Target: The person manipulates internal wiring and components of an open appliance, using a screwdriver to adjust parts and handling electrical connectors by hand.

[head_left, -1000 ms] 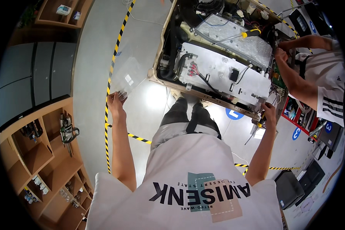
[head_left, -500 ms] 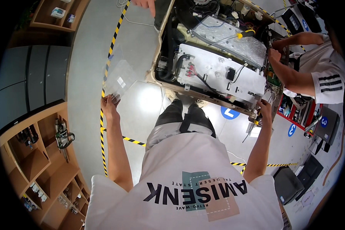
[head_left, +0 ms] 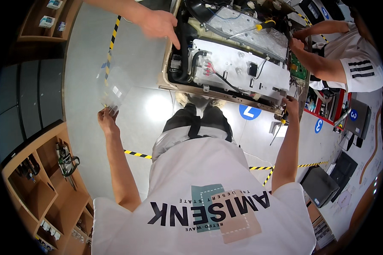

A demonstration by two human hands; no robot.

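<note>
My left hand (head_left: 108,119) is out to the left, its fingers closed on the edge of a clear plastic bag (head_left: 122,94) with a small white label. My right hand (head_left: 291,107) is at the near right corner of an opened appliance (head_left: 238,100). A screwdriver (head_left: 283,121) with a yellow and black handle hangs down from that hand, its shaft pointing toward the floor; the grip is partly hidden. Inside the appliance are a white metal cover (head_left: 225,70) with red-ended wires and a silvery foil-covered panel (head_left: 242,29). Another yellow-handled screwdriver (head_left: 264,25) lies across this panel.
From the upper left, another person's hand (head_left: 159,25) points into the appliance. A co-worker (head_left: 327,59) reaches in at the right, near a green circuit board (head_left: 297,67). Also at right is a red tool case (head_left: 327,104). Wooden shelves (head_left: 42,187) stand at left.
The other person's hand has come in from the upper left, pointing at the appliance's left end. My left hand and the bag appear slightly further left. My right hand stays at the corner.
</note>
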